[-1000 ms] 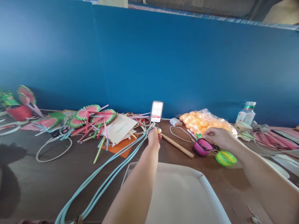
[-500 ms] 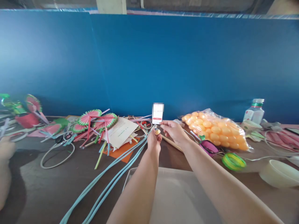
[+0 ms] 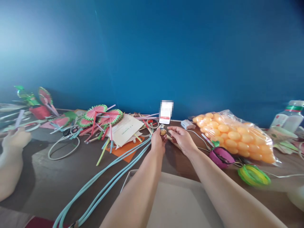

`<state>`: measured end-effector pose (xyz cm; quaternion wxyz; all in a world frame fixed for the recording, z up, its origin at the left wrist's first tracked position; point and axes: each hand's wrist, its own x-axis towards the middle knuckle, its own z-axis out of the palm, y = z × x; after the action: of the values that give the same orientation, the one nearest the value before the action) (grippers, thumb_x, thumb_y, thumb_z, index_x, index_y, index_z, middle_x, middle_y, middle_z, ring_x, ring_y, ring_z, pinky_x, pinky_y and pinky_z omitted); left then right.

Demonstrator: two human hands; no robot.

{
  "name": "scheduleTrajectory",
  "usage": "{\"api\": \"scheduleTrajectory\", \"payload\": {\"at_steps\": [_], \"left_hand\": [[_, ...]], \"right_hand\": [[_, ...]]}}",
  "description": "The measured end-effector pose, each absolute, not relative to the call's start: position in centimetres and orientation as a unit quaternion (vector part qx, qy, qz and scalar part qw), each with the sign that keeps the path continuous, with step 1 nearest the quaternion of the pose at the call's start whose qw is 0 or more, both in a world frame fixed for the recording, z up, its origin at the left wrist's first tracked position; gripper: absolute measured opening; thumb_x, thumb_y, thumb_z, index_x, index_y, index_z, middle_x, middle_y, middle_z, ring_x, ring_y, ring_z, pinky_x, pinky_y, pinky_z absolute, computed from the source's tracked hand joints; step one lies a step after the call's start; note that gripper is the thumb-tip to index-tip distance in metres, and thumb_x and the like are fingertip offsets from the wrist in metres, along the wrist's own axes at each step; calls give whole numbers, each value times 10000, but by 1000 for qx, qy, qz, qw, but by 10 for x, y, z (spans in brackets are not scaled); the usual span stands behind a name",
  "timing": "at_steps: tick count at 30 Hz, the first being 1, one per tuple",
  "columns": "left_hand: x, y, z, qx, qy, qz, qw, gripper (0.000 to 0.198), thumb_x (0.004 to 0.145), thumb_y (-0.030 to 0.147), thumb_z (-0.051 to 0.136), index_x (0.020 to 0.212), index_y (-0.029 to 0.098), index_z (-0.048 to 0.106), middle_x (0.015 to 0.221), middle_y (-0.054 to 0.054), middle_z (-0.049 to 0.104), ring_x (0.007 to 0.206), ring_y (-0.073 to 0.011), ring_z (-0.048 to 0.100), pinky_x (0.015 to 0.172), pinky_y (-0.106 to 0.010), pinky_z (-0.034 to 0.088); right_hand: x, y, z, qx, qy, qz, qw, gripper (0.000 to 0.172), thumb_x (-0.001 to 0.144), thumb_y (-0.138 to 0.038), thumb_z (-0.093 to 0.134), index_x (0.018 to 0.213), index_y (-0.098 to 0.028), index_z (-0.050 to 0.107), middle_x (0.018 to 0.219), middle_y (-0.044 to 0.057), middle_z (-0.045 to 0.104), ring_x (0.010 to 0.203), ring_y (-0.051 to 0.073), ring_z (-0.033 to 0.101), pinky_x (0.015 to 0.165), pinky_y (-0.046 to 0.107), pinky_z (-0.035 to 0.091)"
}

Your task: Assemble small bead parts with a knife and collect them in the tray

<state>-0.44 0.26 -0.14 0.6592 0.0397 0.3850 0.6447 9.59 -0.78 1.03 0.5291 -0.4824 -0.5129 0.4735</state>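
My left hand [image 3: 158, 142] is closed around a small round yellowish piece [image 3: 162, 132] held up at its fingertips. My right hand [image 3: 181, 138] has come in beside it, fingers curled and pinched right next to that piece; I cannot make out whether they hold anything. Both hands hover over the brown table [image 3: 71, 177], above a wooden stick [image 3: 174, 145] and the far ends of long light-blue strips [image 3: 104, 185].
A beige tray [image 3: 175, 202] lies near me. A bag of orange balls [image 3: 234, 136], a magenta pouch [image 3: 221, 156] and green rings [image 3: 253, 174] sit to the right; paper fans [image 3: 102, 115], papers and a hoop [image 3: 62, 148] to the left. Another person's hand [image 3: 14, 139] is at far left.
My right hand left the magenta pouch and moved left to meet my left hand at the small piece. The view shifted to the left and closer to the table.
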Motion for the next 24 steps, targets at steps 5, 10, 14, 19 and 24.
{"api": "scheduleTrajectory", "payload": {"at_steps": [5, 10, 14, 19, 24], "left_hand": [[-4, -2, 1, 48, 393, 643, 655, 180, 901, 274, 525, 808, 129, 577, 645, -20, 562, 479, -71, 498, 461, -176, 408], [-4, -3, 1, 47, 408, 635, 654, 170, 895, 271, 542, 804, 132, 579, 631, -13, 562, 467, -63, 490, 457, -169, 402], [-3, -2, 1, 53, 410, 633, 654, 195, 910, 270, 518, 782, 131, 564, 619, -11, 558, 458, -61, 490, 459, -169, 403], [-3, 0, 0, 50, 410, 631, 656, 203, 912, 279, 515, 780, 132, 561, 597, -1, 544, 453, -63, 492, 467, -172, 408], [-3, -2, 1, 50, 401, 631, 662, 194, 905, 267, 522, 771, 132, 564, 599, -1, 549, 456, -63, 492, 472, -174, 406]], "right_hand": [[101, -13, 11, -497, -500, 464, 536, 292, 658, -391, 713, 856, -181, 665, 672, -8, 562, 624, 105, 510, 477, 194, 418], [105, -16, 14, -496, -476, 473, 551, 284, 645, -393, 730, 821, -185, 653, 627, -21, 534, 573, 94, 482, 473, 202, 413], [103, -19, 16, -484, -480, 486, 547, 271, 642, -365, 725, 828, -179, 660, 658, -14, 557, 604, 100, 505, 478, 202, 417], [100, -20, 15, -485, -492, 491, 531, 255, 648, -322, 714, 849, -176, 655, 658, -15, 577, 630, 104, 526, 501, 201, 434], [100, -18, 10, -481, -506, 484, 527, 296, 644, -364, 742, 848, -178, 636, 665, -11, 600, 623, 111, 549, 502, 211, 441]]}}
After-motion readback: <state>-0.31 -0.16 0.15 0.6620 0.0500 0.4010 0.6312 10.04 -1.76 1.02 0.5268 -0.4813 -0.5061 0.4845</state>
